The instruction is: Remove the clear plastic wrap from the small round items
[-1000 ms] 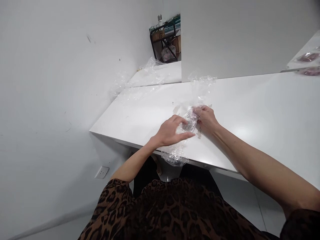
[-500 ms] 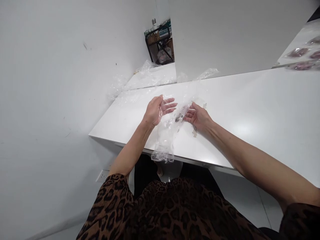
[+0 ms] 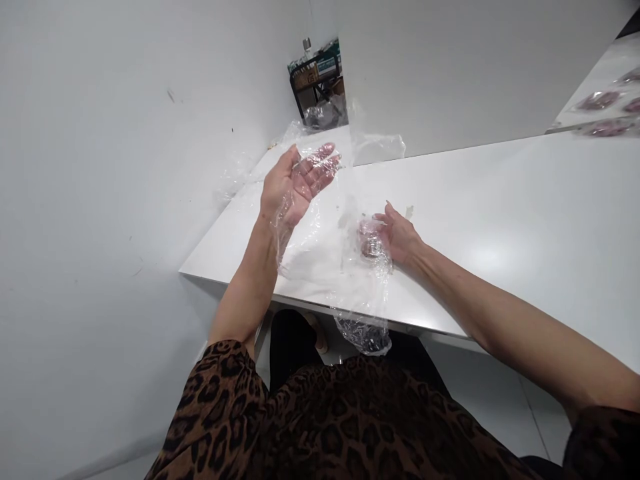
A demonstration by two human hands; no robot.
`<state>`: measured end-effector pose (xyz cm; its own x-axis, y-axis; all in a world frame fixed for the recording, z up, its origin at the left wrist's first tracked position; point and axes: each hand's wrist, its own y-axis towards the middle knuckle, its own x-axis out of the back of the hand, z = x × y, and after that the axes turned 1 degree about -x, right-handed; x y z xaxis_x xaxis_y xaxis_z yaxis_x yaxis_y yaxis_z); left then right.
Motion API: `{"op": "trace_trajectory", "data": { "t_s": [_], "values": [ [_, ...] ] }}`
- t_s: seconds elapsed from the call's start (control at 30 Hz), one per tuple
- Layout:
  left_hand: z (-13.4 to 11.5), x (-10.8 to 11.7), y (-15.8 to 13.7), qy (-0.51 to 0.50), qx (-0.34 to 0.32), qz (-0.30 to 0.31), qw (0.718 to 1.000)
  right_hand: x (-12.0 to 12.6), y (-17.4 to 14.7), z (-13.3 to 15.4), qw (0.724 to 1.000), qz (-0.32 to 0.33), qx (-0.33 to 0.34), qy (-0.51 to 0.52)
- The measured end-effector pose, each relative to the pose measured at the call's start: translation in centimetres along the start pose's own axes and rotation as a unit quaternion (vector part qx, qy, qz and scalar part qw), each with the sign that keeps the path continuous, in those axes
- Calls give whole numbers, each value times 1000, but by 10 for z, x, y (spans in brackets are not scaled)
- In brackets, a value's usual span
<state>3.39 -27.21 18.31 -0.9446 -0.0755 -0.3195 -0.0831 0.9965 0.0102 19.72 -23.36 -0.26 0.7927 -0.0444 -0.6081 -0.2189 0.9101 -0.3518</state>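
Step in hand: by the look of it, handling and opening out clear plastic film [image 3: 357, 290] around a small bundled item [image 3: 371, 247]
Left hand [image 3: 294, 185]: raised above the far left part of the table, palm turned up, fingers apart and well open; film drapes over the fingers and down beside the wrist, and whether the thumb pinches it cannot be told
Right hand [image 3: 400, 237]: low over the table, thumb raised, fingers half curled at the bundled item; film hides the fingertips, so a firm grip cannot be confirmed
Small bundled item: at the right hand's fingers, pinkish brown through the plastic; its exact kind is too blurred to tell
Film's near end: crumpled, hanging past the near edge of the white table [image 3: 480, 193]
Film's far end: standing up before the grey panel [image 3: 450, 80]
Far right: clear packets with pinkish contents [image 3: 600, 101], well apart from both hands
Next move calls for: probably freeing the left fingers from the clinging plastic while the right hand steadies the item, without letting the film bunch up
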Motion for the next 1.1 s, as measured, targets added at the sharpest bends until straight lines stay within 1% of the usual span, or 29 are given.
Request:
{"op": "trace_trajectory", "data": {
  "t_s": [0.1,0.2,0.27,0.43,0.57,0.67,0.77,0.87,0.93,0.97,1.03,1.1],
  "values": [
    [-14,-3,4,2,-29,11,1000,-1,-1,0,999,-10,-15,32],
    [-25,0,11,8,-61,28,998,-2,-1,0,999,27,-5,30],
    [-31,1,14,7,-81,34,996,-2,-1,0,999,32,3,31],
    [-46,-4,8,-25,-110,45,993,-4,-6,3,999,39,4,31],
    [-58,-6,3,-30,-143,63,987,-8,-11,4,1000,-11,12,-16],
    [-69,-4,3,-32,-197,65,978,-7,-10,3,996,-44,25,-67],
    [-82,-4,3,-92,-230,92,964,-2,-5,1,992,-51,60,-103],
    [-93,-4,5,-180,-258,119,942,4,2,-2,983,-35,107,-142],
    [-100,3,10,-185,-293,113,931,7,4,-2,978,-17,141,-152],
    [-104,10,13,-160,-313,108,930,7,5,-1,976,-3,156,-148],
    [-111,34,19,-84,-354,75,928,6,3,0,973,31,181,-137],
    [-115,68,25,-34,-387,21,921,2,-1,-1,968,73,190,-148]
  ]
}}
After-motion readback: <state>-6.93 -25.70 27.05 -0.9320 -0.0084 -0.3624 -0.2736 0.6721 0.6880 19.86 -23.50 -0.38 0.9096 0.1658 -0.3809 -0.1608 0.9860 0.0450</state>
